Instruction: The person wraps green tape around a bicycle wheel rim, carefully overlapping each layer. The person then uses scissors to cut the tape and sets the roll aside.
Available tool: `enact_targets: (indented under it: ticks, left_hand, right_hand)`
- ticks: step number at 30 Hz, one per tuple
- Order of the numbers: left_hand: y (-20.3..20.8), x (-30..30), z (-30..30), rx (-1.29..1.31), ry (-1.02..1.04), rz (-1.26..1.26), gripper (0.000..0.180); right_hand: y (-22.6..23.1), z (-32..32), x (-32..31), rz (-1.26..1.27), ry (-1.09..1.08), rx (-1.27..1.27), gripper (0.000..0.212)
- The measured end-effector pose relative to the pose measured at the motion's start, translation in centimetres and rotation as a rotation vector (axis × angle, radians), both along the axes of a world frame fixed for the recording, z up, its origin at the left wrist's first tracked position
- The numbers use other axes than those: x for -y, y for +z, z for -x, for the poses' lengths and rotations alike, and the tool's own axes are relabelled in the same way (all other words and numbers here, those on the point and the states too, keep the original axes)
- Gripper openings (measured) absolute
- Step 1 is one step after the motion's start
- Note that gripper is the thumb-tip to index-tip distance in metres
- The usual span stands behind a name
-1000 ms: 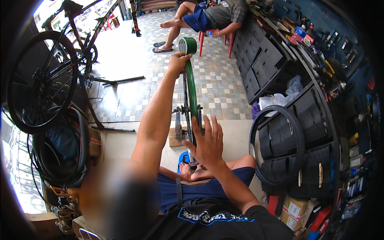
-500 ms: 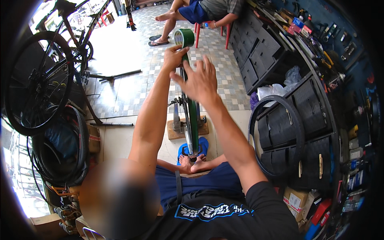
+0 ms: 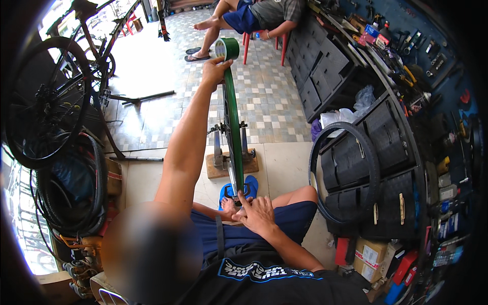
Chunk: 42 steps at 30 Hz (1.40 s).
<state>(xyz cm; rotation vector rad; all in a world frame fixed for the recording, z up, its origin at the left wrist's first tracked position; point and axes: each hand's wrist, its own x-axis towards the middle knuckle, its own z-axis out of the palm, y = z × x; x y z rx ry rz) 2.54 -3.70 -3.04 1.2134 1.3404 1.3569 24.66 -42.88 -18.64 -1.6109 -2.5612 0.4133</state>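
Note:
A bicycle wheel, seen edge-on, stands upright in a metal truing stand on a wooden base. Green tape runs along its rim toward me. At the far end of the wheel, my left hand is closed on a roll of green tape, with my arm stretched out. My right hand is by the near end of the rim, its index finger extended to the tape and the other fingers loosely apart. Whether that fingertip presses on the tape is hard to tell.
Blue slippers and my feet are under the wheel's near end. A loose tyre leans against dark drawers on the right. Bicycles and more tyres crowd the left. Another person sits on a red stool beyond.
My right hand has come back from the far end beside my left hand to the near end of the rim. My left hand still holds the tape roll at the far end.

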Motion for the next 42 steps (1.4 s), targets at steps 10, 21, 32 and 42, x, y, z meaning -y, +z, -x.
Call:
enact_targets:
  ticks: [10,21,32,42]
  left_hand:
    - [-1.8,8.5,-1.3,-0.301,0.164,-0.421,0.045]
    - [-4.6,19.4,-4.2,-0.088,0.024,-0.429,0.035]
    - [-3.5,27.7,-4.2,-0.255,-0.137,-0.423,0.030]
    - [-1.3,27.6,-4.5,0.633,-0.329,-0.180,0.033]
  right_hand:
    - [8.1,-0.1,-13.2,-0.160,-0.213,-0.900,0.047]
    - [10.3,6.2,-18.3,-0.123,-0.200,-1.114,0.032]
    - [4.6,4.7,-14.9,0.056,-0.086,-1.236,0.029]
    - [3.9,5.1,-13.2,0.211,-0.122,-1.391,0.024]
